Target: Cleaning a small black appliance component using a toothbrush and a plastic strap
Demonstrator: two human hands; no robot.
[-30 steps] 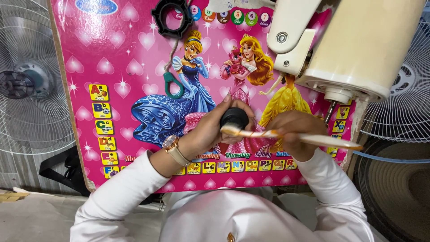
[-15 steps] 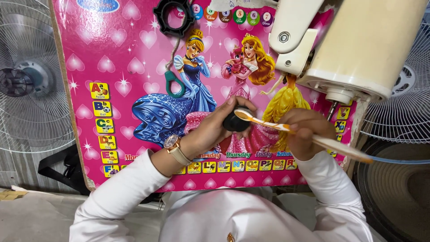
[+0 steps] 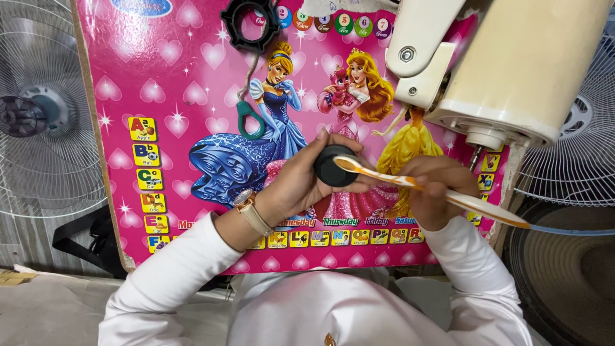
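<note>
My left hand [image 3: 301,182] grips a small round black part [image 3: 332,166] over a pink picture board [image 3: 192,96]. My right hand [image 3: 439,192] holds a toothbrush [image 3: 461,202] with an orange and white handle. Its head lies against the black part's upper right edge. A cream fan motor housing [image 3: 519,64] hangs just above my right hand, with a short shaft [image 3: 485,138] pointing down. A wristwatch [image 3: 251,211] sits on my left wrist, and both arms wear white sleeves.
A black ring nut [image 3: 248,25] and a green-handled pair of scissors [image 3: 250,118] lie on the board. A wire fan guard [image 3: 38,109] stands at the left, another guard [image 3: 576,154] at the right. A dark round base [image 3: 564,269] sits at lower right.
The toothbrush handle has tilted further down to the right while its head stayed against the black part. My left hand has turned the black part slightly.
</note>
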